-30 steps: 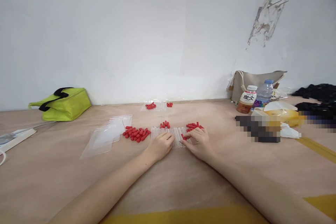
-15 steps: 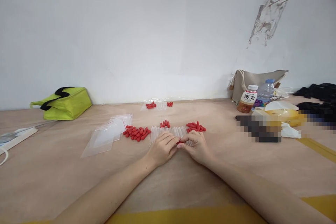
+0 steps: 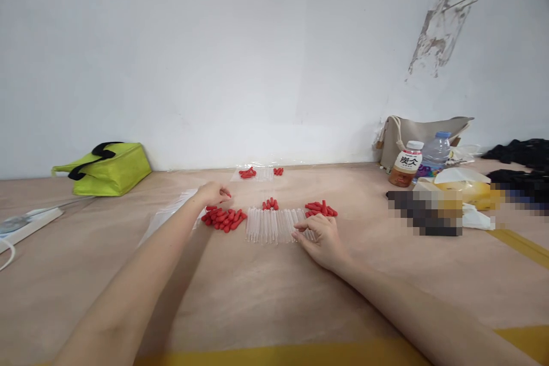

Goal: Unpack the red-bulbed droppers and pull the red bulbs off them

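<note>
My left hand (image 3: pixel 213 192) is over the far side of the left pile of red rubber bulbs (image 3: pixel 225 218), its fingers pinched. A small red bulb (image 3: pixel 229 195) shows at its fingertips, mostly covered by them. To the right, my right hand (image 3: pixel 321 242) rests at the end of a row of clear slim tubes (image 3: pixel 272 226), thumb and forefinger apart with nothing visible between them. Just behind that hand lies another pile of red bulbs (image 3: pixel 321 207). A few more red bulbs (image 3: pixel 270 203) sit at the far ends of the tubes.
Clear plastic bags (image 3: pixel 160 222) lie partly under my left forearm. Near the wall is a clear bag (image 3: pixel 263 174) with red pieces. A green bag (image 3: pixel 109 168) stands left; a brown drink bottle (image 3: pixel 406 164), water bottle (image 3: pixel 437 151) and beige bag (image 3: pixel 424 126) stand right.
My left hand has moved from the tubes, left and away from me, to the left red pile. My right hand has stayed by the tubes, and the red piece between the hands is gone from there.
</note>
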Action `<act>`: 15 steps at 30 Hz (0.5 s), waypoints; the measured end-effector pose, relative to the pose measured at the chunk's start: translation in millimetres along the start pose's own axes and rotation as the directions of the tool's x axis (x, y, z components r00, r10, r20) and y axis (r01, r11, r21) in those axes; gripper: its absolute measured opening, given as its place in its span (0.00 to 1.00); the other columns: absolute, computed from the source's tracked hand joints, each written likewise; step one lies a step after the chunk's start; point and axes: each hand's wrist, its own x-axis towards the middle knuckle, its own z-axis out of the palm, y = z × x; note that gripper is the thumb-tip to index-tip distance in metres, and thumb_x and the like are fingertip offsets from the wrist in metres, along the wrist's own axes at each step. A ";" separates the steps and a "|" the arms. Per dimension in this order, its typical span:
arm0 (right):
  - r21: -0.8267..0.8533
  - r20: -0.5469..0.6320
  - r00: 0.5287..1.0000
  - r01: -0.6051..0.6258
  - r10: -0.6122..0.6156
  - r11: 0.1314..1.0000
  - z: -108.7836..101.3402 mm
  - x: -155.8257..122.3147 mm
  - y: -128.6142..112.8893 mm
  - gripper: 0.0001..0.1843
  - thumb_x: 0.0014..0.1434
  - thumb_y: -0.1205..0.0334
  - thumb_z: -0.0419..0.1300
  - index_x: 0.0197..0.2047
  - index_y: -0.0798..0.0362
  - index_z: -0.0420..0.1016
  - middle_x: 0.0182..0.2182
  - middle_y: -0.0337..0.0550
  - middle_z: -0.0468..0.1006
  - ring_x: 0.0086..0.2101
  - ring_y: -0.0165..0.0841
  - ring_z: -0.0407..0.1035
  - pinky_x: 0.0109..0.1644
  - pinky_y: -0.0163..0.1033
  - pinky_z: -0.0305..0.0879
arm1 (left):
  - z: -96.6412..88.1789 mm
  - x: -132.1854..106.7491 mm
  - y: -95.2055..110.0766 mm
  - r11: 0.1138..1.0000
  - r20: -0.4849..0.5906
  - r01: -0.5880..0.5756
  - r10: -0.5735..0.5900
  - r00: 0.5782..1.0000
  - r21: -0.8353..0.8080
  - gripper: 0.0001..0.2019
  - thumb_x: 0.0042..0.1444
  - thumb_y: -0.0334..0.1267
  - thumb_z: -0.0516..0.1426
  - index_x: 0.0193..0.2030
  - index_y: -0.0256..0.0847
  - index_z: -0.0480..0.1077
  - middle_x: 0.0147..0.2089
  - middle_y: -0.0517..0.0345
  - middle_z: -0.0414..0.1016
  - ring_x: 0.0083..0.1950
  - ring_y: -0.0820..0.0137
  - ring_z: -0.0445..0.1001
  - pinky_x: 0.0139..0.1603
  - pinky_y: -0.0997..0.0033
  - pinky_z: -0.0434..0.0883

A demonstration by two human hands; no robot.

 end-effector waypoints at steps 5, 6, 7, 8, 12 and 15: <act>-0.006 0.001 0.999 0.033 -0.033 0.999 -0.5 -0.2 -1.3 0.05 0.53 0.60 0.57 0.32 0.50 0.72 0.26 0.38 0.74 0.33 0.32 0.66 0.42 0.42 0.51 | 12.5 14.8 -13.9 0.998 0.172 -0.011 0.020 0.985 -0.056 0.14 0.33 0.44 0.61 0.29 0.42 0.72 0.31 0.62 0.76 0.31 0.71 0.71 0.31 0.78 0.64; -0.002 0.004 0.999 0.033 -0.033 0.999 -0.1 -0.2 -0.8 0.05 0.53 0.60 0.57 0.32 0.50 0.72 0.26 0.39 0.74 0.32 0.32 0.66 0.42 0.42 0.51 | 12.3 15.3 -15.3 0.998 0.206 -0.019 0.033 0.978 -0.068 0.14 0.33 0.46 0.61 0.27 0.42 0.72 0.29 0.62 0.75 0.31 0.71 0.70 0.31 0.78 0.64; 0.002 0.009 0.999 0.031 -0.031 1.000 0.4 -0.2 -0.3 0.05 0.53 0.60 0.57 0.32 0.50 0.72 0.26 0.38 0.74 0.32 0.32 0.66 0.42 0.41 0.51 | 11.2 15.5 -16.6 0.997 0.232 -0.025 0.043 0.972 -0.077 0.14 0.33 0.48 0.61 0.26 0.41 0.73 0.28 0.62 0.75 0.31 0.70 0.70 0.31 0.78 0.64; 0.006 0.012 1.000 0.029 -0.029 1.000 0.7 -0.2 0.1 0.04 0.53 0.61 0.56 0.32 0.50 0.72 0.26 0.38 0.74 0.32 0.32 0.65 0.42 0.41 0.51 | 9.4 15.4 -17.5 0.996 0.250 -0.028 0.047 0.967 -0.082 0.15 0.33 0.50 0.60 0.25 0.41 0.73 0.26 0.62 0.74 0.30 0.70 0.70 0.30 0.77 0.63; -0.002 0.009 1.000 0.024 -0.024 1.000 1.2 0.2 -0.2 0.04 0.54 0.62 0.56 0.31 0.50 0.72 0.25 0.38 0.73 0.32 0.32 0.65 0.42 0.41 0.50 | 5.5 14.4 -14.9 0.996 0.215 -0.028 0.046 0.975 -0.086 0.20 0.38 0.56 0.55 0.25 0.40 0.73 0.26 0.60 0.73 0.30 0.68 0.69 0.30 0.75 0.62; -0.011 -0.002 1.000 0.018 -0.018 1.000 0.7 0.4 -1.8 0.05 0.54 0.63 0.55 0.30 0.50 0.72 0.25 0.38 0.73 0.32 0.31 0.65 0.42 0.41 0.50 | 14.0 15.8 -1.3 0.995 0.116 -0.040 0.051 0.992 -0.089 0.20 0.40 0.55 0.55 0.27 0.39 0.71 0.30 0.59 0.73 0.34 0.67 0.68 0.32 0.75 0.62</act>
